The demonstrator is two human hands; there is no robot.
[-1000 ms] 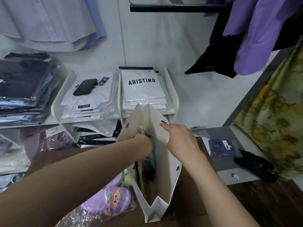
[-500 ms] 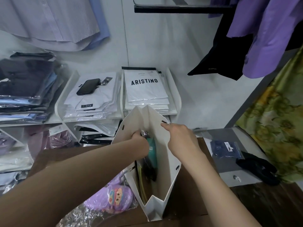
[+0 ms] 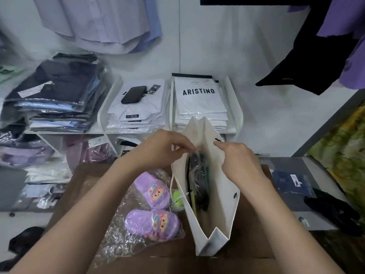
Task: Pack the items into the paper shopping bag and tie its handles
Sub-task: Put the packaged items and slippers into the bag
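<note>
On the brown cardboard surface [image 3: 248,224] we see the white paper shopping bag [image 3: 223,196] upright, mouth open. Our right hand [image 3: 240,161] pinches its right rim; our left hand [image 3: 164,149] grips a plastic-wrapped dark item [image 3: 198,175] inside. Purple cartoon slippers in clear plastic [image 3: 152,222] lie left.

Left hand [image 3: 162,149] and right hand [image 3: 238,157] both forward, fingers pinched, forearms bare.
</note>
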